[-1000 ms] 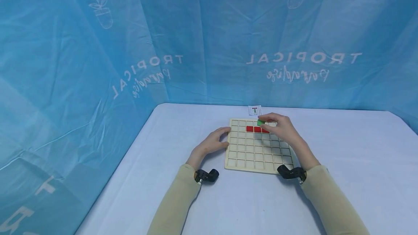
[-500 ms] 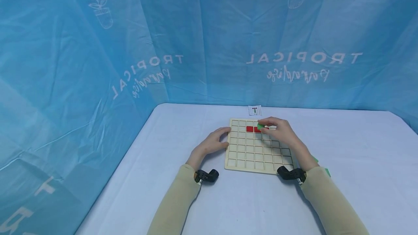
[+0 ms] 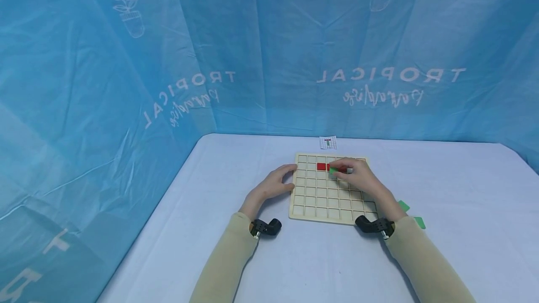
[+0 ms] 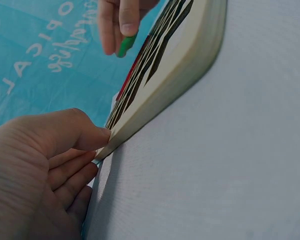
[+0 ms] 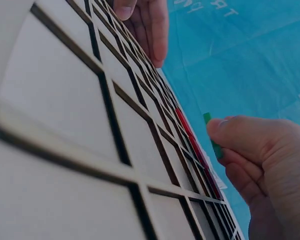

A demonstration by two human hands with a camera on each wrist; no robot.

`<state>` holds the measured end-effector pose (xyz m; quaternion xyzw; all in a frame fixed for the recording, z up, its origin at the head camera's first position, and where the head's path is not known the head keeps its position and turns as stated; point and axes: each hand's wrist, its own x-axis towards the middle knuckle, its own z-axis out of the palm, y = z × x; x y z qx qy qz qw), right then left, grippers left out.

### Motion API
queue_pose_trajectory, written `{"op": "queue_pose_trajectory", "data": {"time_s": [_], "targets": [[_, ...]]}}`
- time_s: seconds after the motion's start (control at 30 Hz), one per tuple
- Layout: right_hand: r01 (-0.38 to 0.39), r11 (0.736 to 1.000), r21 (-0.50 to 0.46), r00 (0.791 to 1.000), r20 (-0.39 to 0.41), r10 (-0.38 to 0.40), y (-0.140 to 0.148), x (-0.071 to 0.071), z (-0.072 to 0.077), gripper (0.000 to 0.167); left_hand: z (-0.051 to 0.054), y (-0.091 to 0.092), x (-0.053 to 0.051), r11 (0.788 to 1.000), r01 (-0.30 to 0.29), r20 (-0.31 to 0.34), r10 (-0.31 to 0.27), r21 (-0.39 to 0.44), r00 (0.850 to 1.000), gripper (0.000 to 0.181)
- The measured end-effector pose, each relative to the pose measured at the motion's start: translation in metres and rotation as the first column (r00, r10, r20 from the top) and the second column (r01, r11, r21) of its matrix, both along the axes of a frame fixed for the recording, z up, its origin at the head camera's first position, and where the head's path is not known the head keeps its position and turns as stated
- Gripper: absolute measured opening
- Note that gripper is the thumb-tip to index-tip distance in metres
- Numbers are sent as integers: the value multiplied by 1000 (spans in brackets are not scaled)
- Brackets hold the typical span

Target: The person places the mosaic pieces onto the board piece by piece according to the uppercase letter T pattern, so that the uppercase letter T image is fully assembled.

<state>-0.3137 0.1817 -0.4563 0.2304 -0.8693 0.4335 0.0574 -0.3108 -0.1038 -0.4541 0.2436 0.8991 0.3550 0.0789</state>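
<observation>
A pale wooden grid board (image 3: 316, 199) lies on the table, with a row of red square tiles (image 3: 321, 166) in its upper part. Between thumb and fingers, my right hand (image 3: 363, 180) pinches a green square tile (image 3: 332, 171), held just above the board by the red row. Seen from the right wrist, this green tile (image 5: 216, 149) is tilted and apart from the grid. My left hand (image 3: 273, 184) rests against the board's left edge. In the left wrist view, its thumb touches the rim (image 4: 121, 134) and the fingers lie fairly straight beside it.
Behind the board lies a small printed card (image 3: 328, 142) with a grid and a red and green T shape. Two loose green tiles (image 3: 404, 205) lie by my right forearm. A blue cloth backdrop (image 3: 290, 50) rises behind the white table.
My right hand has moved slightly toward me and down with the green tile, from above the red row to just below it. Loose green tiles have come into view by the forearm.
</observation>
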Motion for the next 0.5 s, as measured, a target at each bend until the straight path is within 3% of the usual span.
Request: {"op": "queue_pose_trajectory", "data": {"time_s": [0.17, 0.5], "targets": [[7, 1000, 1, 999, 36, -7, -2, 0, -5, 28, 0, 0, -1, 1000, 12, -7, -12, -7, 1000, 61], [14, 998, 59, 1000, 6, -14, -4, 2, -9, 29, 0, -1, -1, 1000, 18, -11, -18, 0, 1000, 61]]}}
